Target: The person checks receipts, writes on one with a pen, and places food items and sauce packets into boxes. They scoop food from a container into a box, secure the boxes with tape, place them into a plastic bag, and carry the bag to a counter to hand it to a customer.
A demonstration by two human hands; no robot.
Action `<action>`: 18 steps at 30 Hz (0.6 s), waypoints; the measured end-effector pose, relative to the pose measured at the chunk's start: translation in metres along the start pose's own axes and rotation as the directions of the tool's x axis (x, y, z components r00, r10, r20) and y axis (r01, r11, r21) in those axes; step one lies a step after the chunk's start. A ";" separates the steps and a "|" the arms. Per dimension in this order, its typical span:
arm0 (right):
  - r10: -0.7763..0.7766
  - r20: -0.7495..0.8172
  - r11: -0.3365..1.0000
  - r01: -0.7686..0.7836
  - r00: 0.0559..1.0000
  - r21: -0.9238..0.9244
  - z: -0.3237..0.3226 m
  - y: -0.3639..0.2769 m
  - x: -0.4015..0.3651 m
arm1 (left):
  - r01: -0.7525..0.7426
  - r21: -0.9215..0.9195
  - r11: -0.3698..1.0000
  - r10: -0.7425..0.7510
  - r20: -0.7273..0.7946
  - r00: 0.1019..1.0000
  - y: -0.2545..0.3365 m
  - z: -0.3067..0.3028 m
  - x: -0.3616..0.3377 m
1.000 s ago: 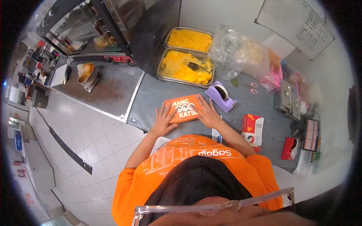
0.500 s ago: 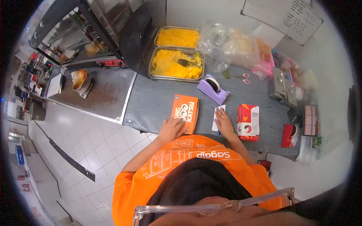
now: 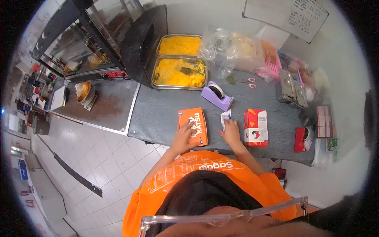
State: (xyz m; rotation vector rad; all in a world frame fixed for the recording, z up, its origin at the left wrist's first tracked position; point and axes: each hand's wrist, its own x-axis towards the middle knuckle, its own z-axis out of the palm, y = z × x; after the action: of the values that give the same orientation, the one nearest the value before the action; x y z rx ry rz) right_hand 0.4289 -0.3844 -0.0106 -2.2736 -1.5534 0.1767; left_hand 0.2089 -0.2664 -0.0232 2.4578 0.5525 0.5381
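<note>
An orange cardboard box (image 3: 202, 124) with "KATSU" printed on it lies near the table's front edge. My left hand (image 3: 184, 136) rests over its left side, fingers spread on the top. To the right, my right hand (image 3: 231, 133) lies on a white paper slip (image 3: 225, 115) with its fingers bent and thumb out. A small blue bit shows by the fingertips; whether they grip it is hidden. Just right of this hand sits a red and white box (image 3: 256, 127). Behind the slip stands a purple tape dispenser (image 3: 221, 98).
Two metal trays (image 3: 152, 81) of yellow food stand at the back, beside a glass display warmer (image 3: 79, 49). Scissors (image 3: 252, 83), plastic bags (image 3: 244, 51), a metal container (image 3: 290, 89) and a red tape dispenser (image 3: 300, 138) occupy the right. A bowl (image 3: 85, 94) sits on the left counter.
My left hand has moved farther onto the orange box. My right hand has gone from lying flat on the slip to bent fingers. The camera view has shifted slightly.
</note>
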 end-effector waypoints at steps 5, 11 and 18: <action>0.106 -0.047 0.994 -0.105 0.993 0.022 0.037 0.025 -0.011 | 0.025 -0.052 0.998 -0.025 -0.011 1.000 0.001 0.001 -0.002; -0.028 -0.122 0.881 0.083 0.992 0.467 0.007 -0.058 0.012 | 0.037 -0.066 0.997 -0.040 -0.041 0.998 -0.004 0.007 -0.005; 0.024 -0.129 0.818 0.055 0.991 0.573 0.007 -0.040 0.052 | 0.015 0.041 0.999 -0.016 0.037 0.999 0.003 0.000 0.000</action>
State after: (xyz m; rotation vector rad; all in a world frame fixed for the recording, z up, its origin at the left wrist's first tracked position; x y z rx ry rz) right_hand 0.4120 -0.3221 0.0034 -1.7509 -1.2317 0.4237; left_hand 0.2099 -0.2685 -0.0216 2.4946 0.5726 0.4786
